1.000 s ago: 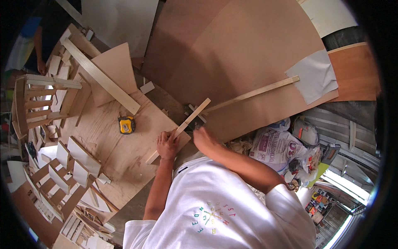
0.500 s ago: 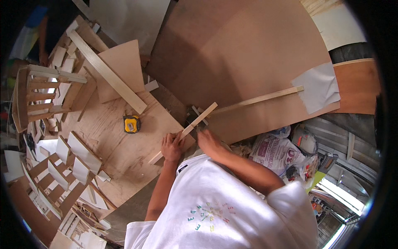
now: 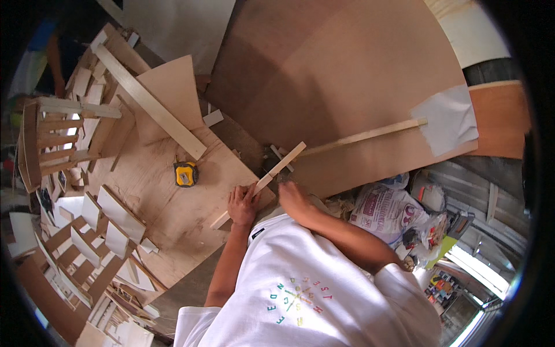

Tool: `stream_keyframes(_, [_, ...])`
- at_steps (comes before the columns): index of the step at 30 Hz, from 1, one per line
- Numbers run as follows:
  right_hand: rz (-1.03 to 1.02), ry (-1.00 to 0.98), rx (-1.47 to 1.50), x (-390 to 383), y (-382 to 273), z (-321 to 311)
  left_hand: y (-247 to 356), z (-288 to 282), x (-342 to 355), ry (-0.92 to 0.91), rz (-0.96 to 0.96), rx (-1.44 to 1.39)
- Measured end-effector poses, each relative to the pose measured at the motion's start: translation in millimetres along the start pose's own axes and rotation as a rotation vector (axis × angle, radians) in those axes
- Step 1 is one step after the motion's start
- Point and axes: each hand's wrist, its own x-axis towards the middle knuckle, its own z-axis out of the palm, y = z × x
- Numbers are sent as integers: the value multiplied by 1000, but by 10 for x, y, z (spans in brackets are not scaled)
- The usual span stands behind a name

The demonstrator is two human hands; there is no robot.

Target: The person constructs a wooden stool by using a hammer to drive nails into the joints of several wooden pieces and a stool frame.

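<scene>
A narrow wooden strip (image 3: pixel 287 158) lies slantwise across the plywood table's corner, its far end jutting out past the edge. My left hand (image 3: pixel 243 203) presses down on it with fingers bent over its side, holding it to the table. A thin dark line crosses the strip just beyond those fingers. Beside the overhanging part, my right hand (image 3: pixel 293 196) is closed in a fist off the table's edge. What it grips is hidden by the hand and the shade. A yellow and black tape measure (image 3: pixel 186 174) rests on the plywood, left of my left hand.
A long wooden batten (image 3: pixel 153 104) and a thin board (image 3: pixel 173 87) lie farther back on the plywood table (image 3: pixel 202 243). White-faced wooden pieces (image 3: pixel 118 214) crowd the left. A large brown sheet (image 3: pixel 358 69) fills the far side. Sacks (image 3: pixel 381 214) stand at right. Another person's arm (image 3: pixel 56 66) shows far left.
My right hand has shifted slightly along beside the strip, and the dark thing seen near it is less visible. My left hand keeps its hold. The whole view has shifted a little.
</scene>
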Motion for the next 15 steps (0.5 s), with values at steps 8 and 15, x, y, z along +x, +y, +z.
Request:
stream_keyframes(8, [112,10,46,144,-63,10,21,38,-26,-35,-26,11])
stream_keyframes(15, [45,30,36,-352,-51,-193,-27,74,-49,-10,-8,22])
